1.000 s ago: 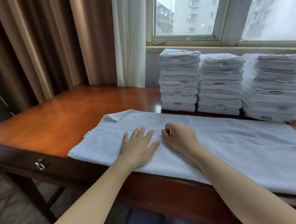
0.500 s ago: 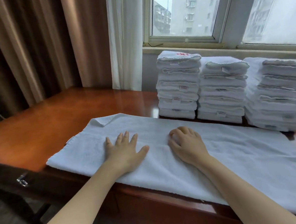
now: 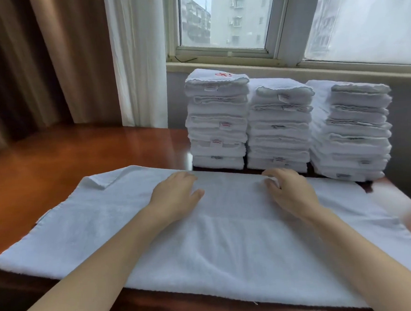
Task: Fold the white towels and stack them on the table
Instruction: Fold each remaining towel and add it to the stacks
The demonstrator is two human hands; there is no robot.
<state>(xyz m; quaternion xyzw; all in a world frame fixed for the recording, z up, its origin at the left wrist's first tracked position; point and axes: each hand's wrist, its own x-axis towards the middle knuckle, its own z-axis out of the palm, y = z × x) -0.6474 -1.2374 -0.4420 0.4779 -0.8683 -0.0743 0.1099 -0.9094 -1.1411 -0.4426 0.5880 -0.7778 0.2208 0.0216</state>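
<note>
A large white towel (image 3: 229,247) lies spread flat across the front of the wooden table (image 3: 56,164), its far left corner turned over. My left hand (image 3: 175,196) rests at the towel's far edge left of centre, fingers curled down over that edge. At the same edge, right of centre, my right hand (image 3: 289,191) has its fingers curled into a small bunch of cloth. Behind the towel stand three stacks of folded white towels: a left stack (image 3: 218,121), a middle stack (image 3: 278,126) and a right stack (image 3: 352,132).
The stacks stand against the wall under a window sill (image 3: 290,68). Brown and white curtains (image 3: 85,61) hang at the back left. Bare table top shows to the left of the towel. The towel's near edge reaches the table's front edge.
Both hands slid away from me across the towel and apart, from its middle to its far edge. The left hand's flat fingers are now curled.
</note>
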